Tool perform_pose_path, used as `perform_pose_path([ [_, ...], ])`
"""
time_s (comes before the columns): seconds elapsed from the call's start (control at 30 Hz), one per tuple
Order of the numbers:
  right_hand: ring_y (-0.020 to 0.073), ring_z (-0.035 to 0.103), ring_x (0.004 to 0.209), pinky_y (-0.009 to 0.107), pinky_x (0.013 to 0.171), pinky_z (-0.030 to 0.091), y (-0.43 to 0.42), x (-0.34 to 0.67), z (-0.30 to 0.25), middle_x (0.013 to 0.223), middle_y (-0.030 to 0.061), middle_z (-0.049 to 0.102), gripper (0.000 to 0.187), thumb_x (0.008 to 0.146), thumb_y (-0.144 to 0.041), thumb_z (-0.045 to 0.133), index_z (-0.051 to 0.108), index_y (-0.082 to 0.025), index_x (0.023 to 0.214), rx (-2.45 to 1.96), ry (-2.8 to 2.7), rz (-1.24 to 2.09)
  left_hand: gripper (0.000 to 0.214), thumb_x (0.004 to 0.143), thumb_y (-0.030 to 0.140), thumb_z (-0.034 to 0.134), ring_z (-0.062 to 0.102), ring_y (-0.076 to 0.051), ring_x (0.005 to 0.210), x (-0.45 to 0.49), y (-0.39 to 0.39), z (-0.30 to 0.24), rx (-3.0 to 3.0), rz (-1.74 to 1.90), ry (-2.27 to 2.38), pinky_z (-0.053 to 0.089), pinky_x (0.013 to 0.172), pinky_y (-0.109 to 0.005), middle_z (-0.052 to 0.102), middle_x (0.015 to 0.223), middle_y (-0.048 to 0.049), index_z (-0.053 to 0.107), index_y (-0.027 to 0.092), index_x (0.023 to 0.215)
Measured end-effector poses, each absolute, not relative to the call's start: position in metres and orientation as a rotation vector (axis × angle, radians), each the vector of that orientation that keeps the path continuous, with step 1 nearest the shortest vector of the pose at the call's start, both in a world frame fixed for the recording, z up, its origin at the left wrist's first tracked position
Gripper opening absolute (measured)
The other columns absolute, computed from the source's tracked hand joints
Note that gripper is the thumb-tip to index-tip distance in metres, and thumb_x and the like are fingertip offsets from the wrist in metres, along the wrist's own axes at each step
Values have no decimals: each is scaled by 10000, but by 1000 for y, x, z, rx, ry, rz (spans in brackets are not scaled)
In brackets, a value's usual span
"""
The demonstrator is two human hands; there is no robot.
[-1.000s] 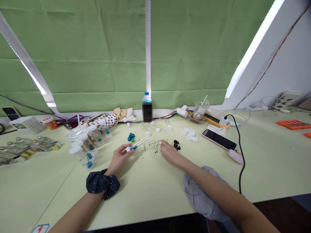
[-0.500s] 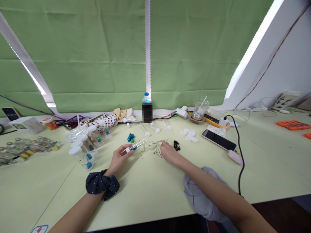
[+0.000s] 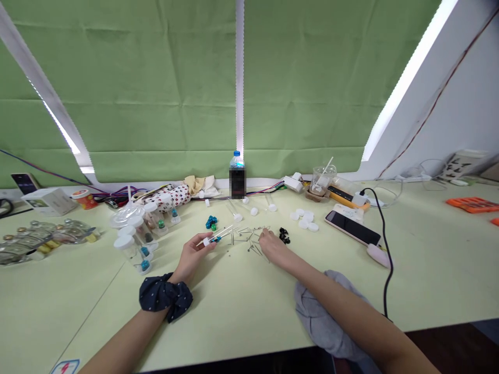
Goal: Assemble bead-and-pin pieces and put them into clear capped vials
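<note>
My left hand (image 3: 194,253) is closed round a slim clear tube with a white cap (image 3: 207,241); its far end points up and right. Small blue pieces (image 3: 217,239) show at my left fingertips, partly hidden. My right hand (image 3: 274,246) reaches into the scattered thin metal nails (image 3: 245,239), fingers pinched together and pointing down; what is between them is hidden. Beyond my left hand sits a cluster of blue beads (image 3: 211,222) with a green bead (image 3: 213,227) beside it. Several black pieces (image 3: 284,236) are heaped just right of my right hand.
Capped clear jars (image 3: 130,253) with coloured pieces stand at left. White caps (image 3: 304,218) and capped tubes lie farther back. A phone (image 3: 353,227), a black cable (image 3: 385,259) and a drink cup (image 3: 323,176) are at right. A bottle (image 3: 237,176) stands by the curtain.
The view has shifted slightly. Some nails near my right fingers lie differently. My left hand keeps its hold on the tube.
</note>
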State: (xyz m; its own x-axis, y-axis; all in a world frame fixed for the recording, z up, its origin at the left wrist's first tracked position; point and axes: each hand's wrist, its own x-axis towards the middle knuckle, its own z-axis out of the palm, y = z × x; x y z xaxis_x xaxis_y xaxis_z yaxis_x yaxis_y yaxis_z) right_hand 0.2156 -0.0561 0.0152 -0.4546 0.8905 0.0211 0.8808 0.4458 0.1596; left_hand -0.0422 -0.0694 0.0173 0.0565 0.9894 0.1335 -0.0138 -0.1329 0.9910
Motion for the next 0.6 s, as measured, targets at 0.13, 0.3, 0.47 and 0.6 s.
perform_pose_path([
  [0.13,227,540,833,285,737,421,-57,219,18,972,174,555,289,720,85,421,626,-80,840,1665,2605,175,399,640,341,736,629,-204,878,-42,-68,16,1314,1274,1083,467,832,-361,679,1010,-83,645,189,998],
  [0.3,234,551,828,293,728,417,-55,221,19,963,191,569,286,732,74,419,638,-67,851,1620,2619,143,411,637,342,737,629,-203,870,-43,-67,14,1312,1276,1083,466,828,-363,677,1014,-84,642,182,1004],
  [0.47,273,531,891,313,733,410,-51,219,14,872,196,588,286,723,80,412,638,-48,840,1517,2650,218,404,650,317,733,623,-196,872,-44,-67,13,1303,1269,1058,459,836,-360,671,1017,-84,632,181,1017],
  [0.6,250,526,894,303,753,409,-47,221,9,881,174,589,258,734,49,427,629,-66,846,1593,2661,83,404,648,313,734,618,-199,884,-44,-67,13,1295,1278,1053,451,848,-369,658,1049,-88,630,176,1014],
])
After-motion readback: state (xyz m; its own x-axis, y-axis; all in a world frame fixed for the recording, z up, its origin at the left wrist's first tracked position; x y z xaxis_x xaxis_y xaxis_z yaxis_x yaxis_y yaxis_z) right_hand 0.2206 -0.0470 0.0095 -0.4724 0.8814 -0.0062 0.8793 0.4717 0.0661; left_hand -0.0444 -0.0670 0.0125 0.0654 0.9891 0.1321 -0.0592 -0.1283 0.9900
